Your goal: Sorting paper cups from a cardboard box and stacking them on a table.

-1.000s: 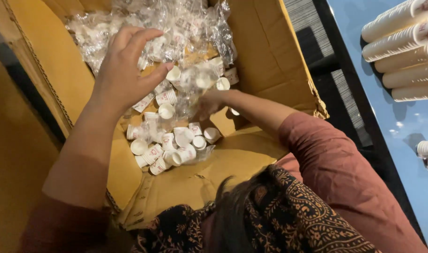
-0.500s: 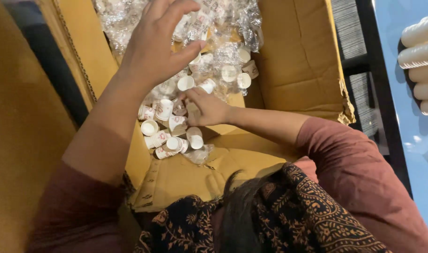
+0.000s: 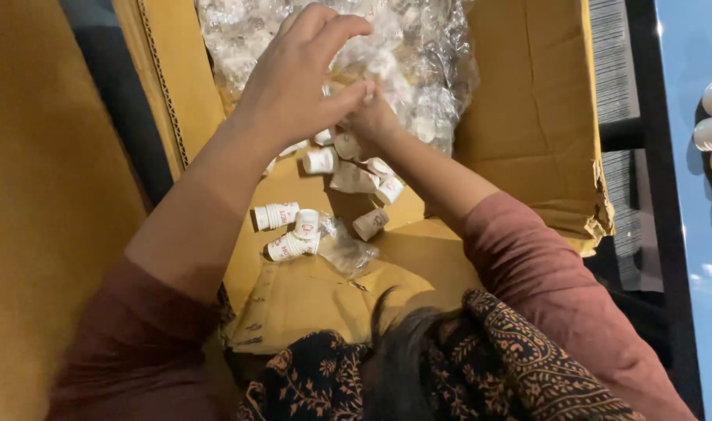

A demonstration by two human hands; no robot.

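- The left hand (image 3: 297,78) hovers inside the cardboard box (image 3: 527,117), fingers curled, thumb meeting the right hand (image 3: 371,117).
- The right hand is mostly hidden beneath it; I cannot tell its grip.
- Small white cups (image 3: 317,160) lie loose just below both hands.
- A clear plastic bag of cups (image 3: 426,62) sits beyond them.

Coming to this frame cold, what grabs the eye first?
Both hands meet at the middle of an open cardboard box: the left hand is raised with fingers curled, and the right hand reaches in beneath it. Behind them, clear plastic bags packed with small white bottles fill the far end of the box. A few loose bottles lie scattered on the box floor nearer the person.
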